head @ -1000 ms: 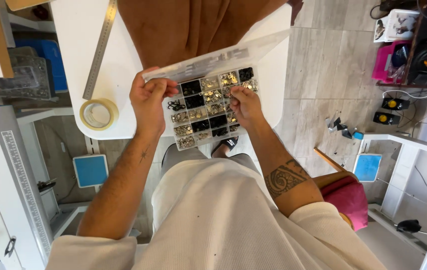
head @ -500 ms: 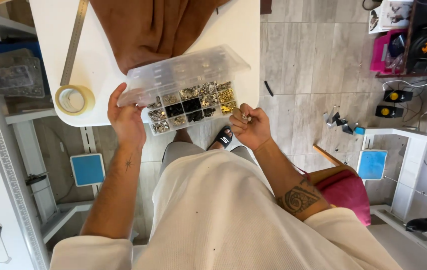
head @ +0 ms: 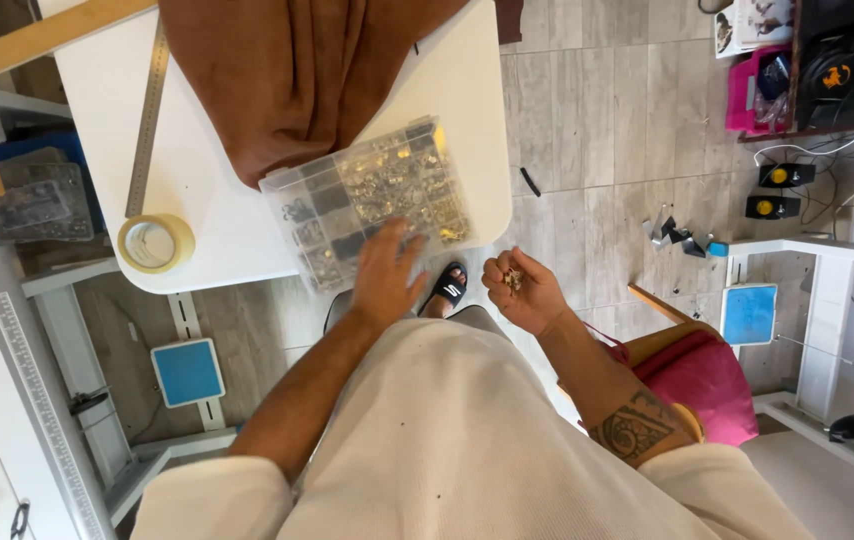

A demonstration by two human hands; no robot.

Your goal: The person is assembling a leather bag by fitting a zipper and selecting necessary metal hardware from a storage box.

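Observation:
A clear plastic organiser box (head: 367, 195) with many small compartments of metal bits lies on the white table (head: 207, 190), its lid down. My left hand (head: 385, 272) rests flat with spread fingers on the box's near edge. Off the table's edge, above the floor, my right hand (head: 522, 290) is cupped around a few small metal pieces (head: 513, 281). A brown cloth (head: 297, 70) lies on the table just behind the box.
A roll of tape (head: 155, 242) and a metal ruler (head: 147, 110) lie on the table's left part. A wooden strip (head: 47, 35) sits at the far left. A pink-cushioned stool (head: 697, 375) is at my right; blue pedals (head: 187, 370) lie on the floor.
The box's lid has gone from open to down and the box now lies on the table. My right hand has pulled away to the right with small pieces in it.

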